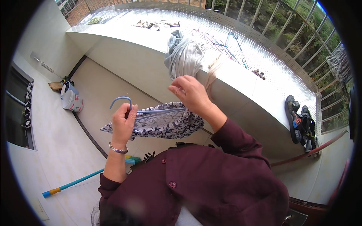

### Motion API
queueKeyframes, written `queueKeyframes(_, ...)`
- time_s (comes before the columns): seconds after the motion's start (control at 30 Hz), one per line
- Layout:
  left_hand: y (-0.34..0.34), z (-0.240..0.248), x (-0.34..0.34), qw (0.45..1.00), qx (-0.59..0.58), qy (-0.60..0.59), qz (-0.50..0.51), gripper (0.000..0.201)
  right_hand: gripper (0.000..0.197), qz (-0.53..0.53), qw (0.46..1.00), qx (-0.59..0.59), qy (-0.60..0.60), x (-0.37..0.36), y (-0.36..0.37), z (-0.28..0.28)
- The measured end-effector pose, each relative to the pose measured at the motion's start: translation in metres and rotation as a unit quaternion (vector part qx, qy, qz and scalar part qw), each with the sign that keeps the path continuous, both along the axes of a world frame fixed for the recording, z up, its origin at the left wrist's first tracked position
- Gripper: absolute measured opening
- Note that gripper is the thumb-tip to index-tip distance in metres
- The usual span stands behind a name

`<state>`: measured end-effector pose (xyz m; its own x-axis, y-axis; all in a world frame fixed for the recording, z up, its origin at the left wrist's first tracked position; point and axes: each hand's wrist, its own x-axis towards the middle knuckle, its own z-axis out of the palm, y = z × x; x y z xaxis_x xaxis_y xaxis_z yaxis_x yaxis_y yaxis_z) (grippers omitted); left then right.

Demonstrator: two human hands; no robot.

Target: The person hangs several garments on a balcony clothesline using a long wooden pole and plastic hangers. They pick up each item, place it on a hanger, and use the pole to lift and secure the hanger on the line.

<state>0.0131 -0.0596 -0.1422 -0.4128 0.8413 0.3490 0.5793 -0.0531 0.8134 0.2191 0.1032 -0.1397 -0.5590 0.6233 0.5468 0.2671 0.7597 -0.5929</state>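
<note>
My left hand [123, 119] is closed around the neck of a light blue clothes hanger [162, 111], its hook rising above my fingers. A navy-and-white patterned garment [169, 126] hangs on the hanger with its opening spread along the bar; I cannot make out its exact kind. Above the garment's right end, my right hand [192, 95] is raised, fingers loosely bent and thumb apart, with nothing visible in it. Just beyond that hand, a bunched pile of pale grey clothes [183, 56] lies over the ledge, and a beige cloth [213, 73] droops beside it.
A white ledge [241, 88] crosses in front, backed by metal railings. Several wire hangers [226, 49] lie on it; sandals [292, 116] rest at the right. On the left are a white bucket [72, 101] and a broom with a turquoise handle [81, 181].
</note>
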Motion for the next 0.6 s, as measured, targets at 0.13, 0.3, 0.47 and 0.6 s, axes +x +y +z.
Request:
queueKeyframes(0.13, 0.005, 0.007, 0.012, 1.000, -0.019, 0.017, -0.006, 0.025, 0.050, -0.378, 0.905, -0.015, -0.197, 0.050, 0.088, 0.009)
queueKeyframes(0.3, 0.012, 0.010, 0.023, 0.997, -0.026, 0.054, -0.048, 0.023, 0.043, -0.342, 0.891, -0.184, -0.235, 0.072, 0.146, -0.008)
queueKeyframes(0.47, 0.010, 0.012, 0.022, 0.996, -0.025, 0.057, -0.067, 0.021, 0.019, -0.297, 0.848, -0.274, 0.343, 0.112, 0.178, -0.024)
queueKeyframes(0.6, 0.004, 0.012, 0.017, 0.993, -0.006, 0.078, -0.085, 0.019, 0.014, -0.088, 0.811, -0.224, 0.534, 0.121, 0.134, 0.061)
